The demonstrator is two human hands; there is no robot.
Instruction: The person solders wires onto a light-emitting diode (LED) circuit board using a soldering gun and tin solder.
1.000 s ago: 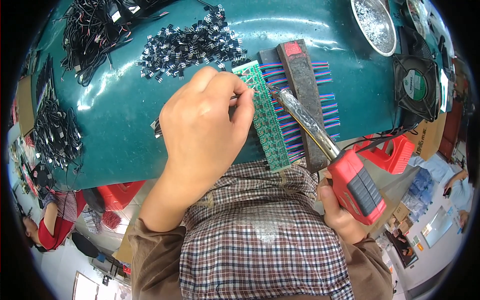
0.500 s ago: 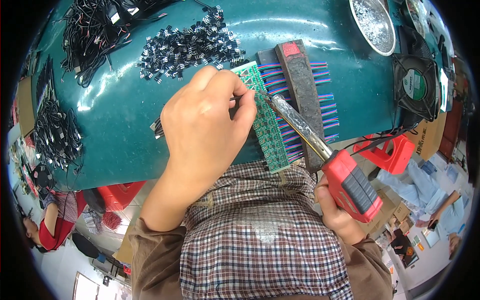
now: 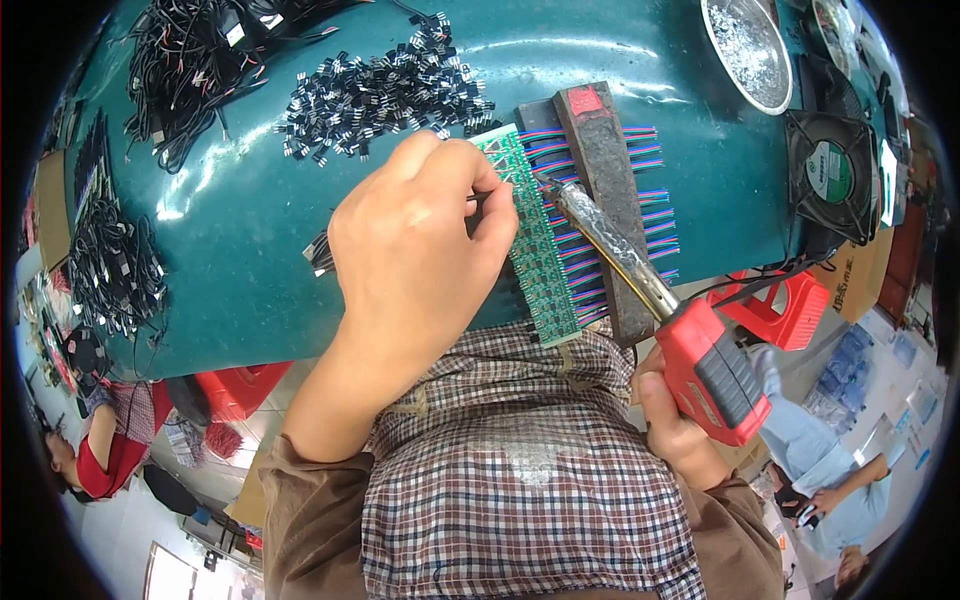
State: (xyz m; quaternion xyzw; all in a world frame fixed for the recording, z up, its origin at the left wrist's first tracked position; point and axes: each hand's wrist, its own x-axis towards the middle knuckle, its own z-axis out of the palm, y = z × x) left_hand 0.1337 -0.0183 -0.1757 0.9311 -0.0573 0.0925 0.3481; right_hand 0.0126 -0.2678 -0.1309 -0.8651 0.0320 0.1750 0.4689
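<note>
"Circuit board (image 3: pixel 540 260): what are the fingers (image 3: pixel 497 222) doing?"

"The left hand (image 3: pixel 405 225) is pinching a dark lead (image 3: pixel 477 197) between them; the right hand (image 3: pixel 675 425) is clasping the soldering iron (image 3: pixel 715 370). Steadying the lead while heating one joint should be working best."

"And the pose?"

"The left wrist is arching; the right is sitting lower, angling the iron inward. The board is lying by the bench's (image 3: pixel 240 260) near edge, beside the dark bar (image 3: pixel 605 150)."
</note>
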